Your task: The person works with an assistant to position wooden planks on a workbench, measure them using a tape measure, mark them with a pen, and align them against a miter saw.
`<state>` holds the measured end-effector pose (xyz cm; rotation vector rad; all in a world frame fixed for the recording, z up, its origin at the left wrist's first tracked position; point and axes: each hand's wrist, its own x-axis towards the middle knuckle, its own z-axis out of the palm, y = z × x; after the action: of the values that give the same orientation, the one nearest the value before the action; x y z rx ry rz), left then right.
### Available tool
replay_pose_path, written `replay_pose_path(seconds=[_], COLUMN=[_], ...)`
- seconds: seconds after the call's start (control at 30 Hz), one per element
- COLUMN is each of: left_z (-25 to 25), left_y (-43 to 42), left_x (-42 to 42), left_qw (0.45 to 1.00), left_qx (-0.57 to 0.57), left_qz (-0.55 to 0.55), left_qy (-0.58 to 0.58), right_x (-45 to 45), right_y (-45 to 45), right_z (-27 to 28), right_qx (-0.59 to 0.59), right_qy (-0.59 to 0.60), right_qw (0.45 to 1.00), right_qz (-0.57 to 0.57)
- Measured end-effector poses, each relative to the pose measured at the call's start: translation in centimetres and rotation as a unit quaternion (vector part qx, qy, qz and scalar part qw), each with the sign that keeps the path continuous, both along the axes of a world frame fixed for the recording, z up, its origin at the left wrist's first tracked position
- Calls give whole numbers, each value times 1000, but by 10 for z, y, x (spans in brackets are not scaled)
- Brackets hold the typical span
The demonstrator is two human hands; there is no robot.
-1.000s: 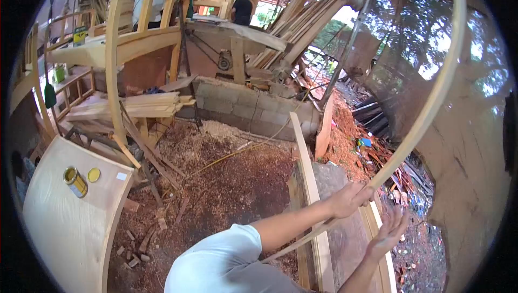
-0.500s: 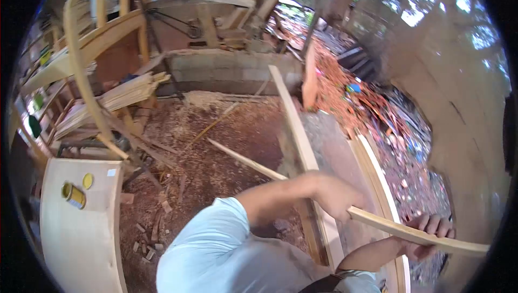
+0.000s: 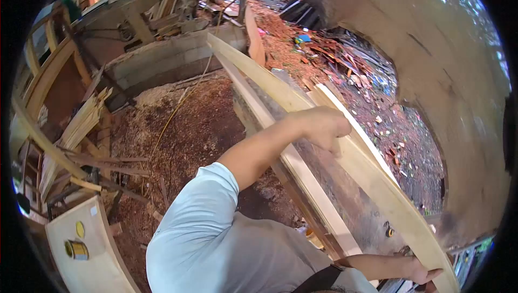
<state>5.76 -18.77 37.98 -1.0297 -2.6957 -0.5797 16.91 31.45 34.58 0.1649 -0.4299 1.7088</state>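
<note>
A long, pale wooden plank (image 3: pixel 377 180) runs diagonally over the workbench, its broad face turned up towards me. My left hand (image 3: pixel 326 128) is closed around it near the middle. Close to the plank's near end, my right hand (image 3: pixel 423 271) grips it with the thumb lying on top. Beneath the plank is the dark, worn bench top (image 3: pixel 345 196). Along the bench's left side lies another pale wooden strip (image 3: pixel 318 188). A white-edged board (image 3: pixel 334 99) rests on the far side, partly hidden by the plank. A small black and yellow object (image 3: pixel 389 230) sits on the bench.
A pale panel (image 3: pixel 102 269) at lower left carries an open yellow tin (image 3: pixel 76 250) and its lid (image 3: pixel 80 229). Wood shavings and a yellow cord (image 3: pixel 174 111) cover the floor. Stacked boards (image 3: pixel 75 136) stand left; a low block wall (image 3: pixel 167 64) lies ahead.
The plank's far end has swung away over the bench, and its broad face now shows instead of its narrow edge. Both hands still hold it. My view has turned to the right.
</note>
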Motion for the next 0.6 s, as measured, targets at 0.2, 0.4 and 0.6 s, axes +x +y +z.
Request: replay_pose_path(seconds=[0.2,0.4,0.6], left_z=[-79,-131,-191], left_y=[72,100,136], left_x=[-50,-38,-25], left_qw=[994,956,925], left_qx=[47,-49,-86], left_qz=[-88,-106,-232], left_qy=[-53,-269,-289], right_x=[74,154,179], right_y=[15,51,40], right_z=[-24,-103,-196], right_qx=[-114,-109,-177], right_qy=[-121,-287,-240], right_qw=[984,946,950], right_qz=[-58,-102,-90])
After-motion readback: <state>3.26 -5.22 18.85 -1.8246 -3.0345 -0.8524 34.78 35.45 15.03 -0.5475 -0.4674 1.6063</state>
